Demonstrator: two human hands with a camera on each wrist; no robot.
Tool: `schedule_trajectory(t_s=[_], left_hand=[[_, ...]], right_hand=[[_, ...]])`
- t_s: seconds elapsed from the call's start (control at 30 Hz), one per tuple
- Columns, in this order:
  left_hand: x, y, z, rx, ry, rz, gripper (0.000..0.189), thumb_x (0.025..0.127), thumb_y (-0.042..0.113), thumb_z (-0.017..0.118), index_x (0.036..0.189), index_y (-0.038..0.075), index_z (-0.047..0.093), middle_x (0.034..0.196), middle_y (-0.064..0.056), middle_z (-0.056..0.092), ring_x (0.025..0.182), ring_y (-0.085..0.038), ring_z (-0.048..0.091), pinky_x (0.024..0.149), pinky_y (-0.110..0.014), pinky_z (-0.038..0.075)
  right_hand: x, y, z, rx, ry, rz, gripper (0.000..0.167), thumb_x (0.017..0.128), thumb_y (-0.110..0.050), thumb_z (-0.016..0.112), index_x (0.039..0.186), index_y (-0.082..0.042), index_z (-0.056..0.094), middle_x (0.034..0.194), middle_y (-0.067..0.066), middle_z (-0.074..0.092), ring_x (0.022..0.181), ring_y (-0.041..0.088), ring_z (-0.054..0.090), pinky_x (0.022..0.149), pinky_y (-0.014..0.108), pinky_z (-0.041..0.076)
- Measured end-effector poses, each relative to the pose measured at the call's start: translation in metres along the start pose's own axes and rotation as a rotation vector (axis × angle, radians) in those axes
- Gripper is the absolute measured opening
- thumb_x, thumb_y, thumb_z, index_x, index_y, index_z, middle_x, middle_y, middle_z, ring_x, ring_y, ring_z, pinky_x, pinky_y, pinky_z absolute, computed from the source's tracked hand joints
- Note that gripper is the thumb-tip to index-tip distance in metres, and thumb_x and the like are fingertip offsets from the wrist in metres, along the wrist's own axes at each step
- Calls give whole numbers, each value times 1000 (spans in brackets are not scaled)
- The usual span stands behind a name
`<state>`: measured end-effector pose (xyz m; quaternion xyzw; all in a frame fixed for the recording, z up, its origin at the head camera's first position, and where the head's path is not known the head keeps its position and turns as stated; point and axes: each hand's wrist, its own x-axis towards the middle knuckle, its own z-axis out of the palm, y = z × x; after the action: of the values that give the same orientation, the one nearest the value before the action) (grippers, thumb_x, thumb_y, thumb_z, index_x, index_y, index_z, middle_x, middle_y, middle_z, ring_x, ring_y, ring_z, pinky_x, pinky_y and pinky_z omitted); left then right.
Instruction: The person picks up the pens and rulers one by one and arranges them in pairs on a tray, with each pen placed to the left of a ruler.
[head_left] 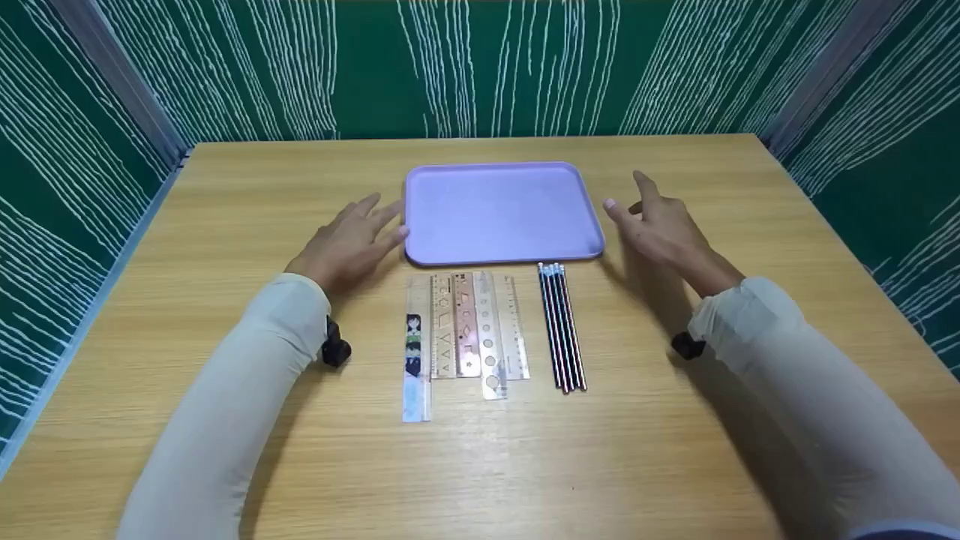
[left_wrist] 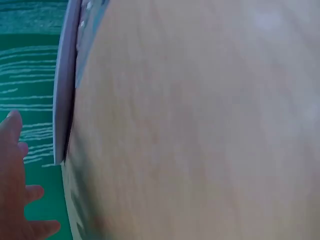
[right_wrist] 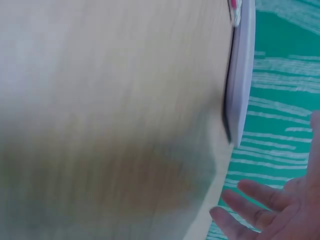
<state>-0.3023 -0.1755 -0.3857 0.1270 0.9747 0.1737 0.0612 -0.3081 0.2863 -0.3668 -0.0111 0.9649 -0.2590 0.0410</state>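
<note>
A lilac tray (head_left: 502, 214) lies flat toward the back of the table. My left hand (head_left: 349, 240) is at its left side, fingers spread, with the fingertips right at the rim; the left wrist view shows those fingers (left_wrist: 35, 192) beside the tray edge (left_wrist: 64, 90). On the other side my right hand (head_left: 660, 229) hovers a little way off the tray's right edge, thumb and forefinger extended, holding nothing. The right wrist view has its loosely bent fingers (right_wrist: 260, 192) below the tray rim (right_wrist: 241, 75).
In front of the tray lie several rulers side by side, among them a picture-printed ruler (head_left: 415, 360) and a pink stencil ruler (head_left: 466, 322). Right of them is a bundle of dark striped pencils (head_left: 562, 330). Green walls with white streaks (head_left: 375, 67) border the wooden table (head_left: 480, 480).
</note>
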Motion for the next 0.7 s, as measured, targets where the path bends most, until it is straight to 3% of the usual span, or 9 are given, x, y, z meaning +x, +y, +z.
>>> schedule_trajectory(t_s=[0.3, 0.43, 0.7], left_hand=[[4, 16, 13, 47, -79, 55, 67, 96, 80, 25, 158, 55, 15, 174, 1, 8, 156, -51, 4, 112, -85, 9], [6, 19, 15, 70, -102, 25, 67, 96, 80, 26, 158, 55, 18, 174, 0, 6, 155, -53, 0, 109, -88, 7], [12, 23, 15, 70, -142, -34, 72, 94, 82, 29, 158, 53, 18, 174, -4, 5, 154, -55, -2, 107, -89, 4]], right_hand=[[-21, -12, 10, 40, -13, -10, 99, 95, -78, 35, 164, -10, 15, 143, 31, 53, 125, 44, 56, 105, 61, 47], [-31, -18, 14, 85, -59, 9, 99, 95, -78, 38, 163, -9, 19, 141, 28, 54, 118, 40, 59, 97, 54, 55], [-45, -26, 24, 213, -142, 22, 101, 92, -79, 46, 159, -6, 27, 118, 18, 62, 97, 28, 69, 78, 38, 64]])
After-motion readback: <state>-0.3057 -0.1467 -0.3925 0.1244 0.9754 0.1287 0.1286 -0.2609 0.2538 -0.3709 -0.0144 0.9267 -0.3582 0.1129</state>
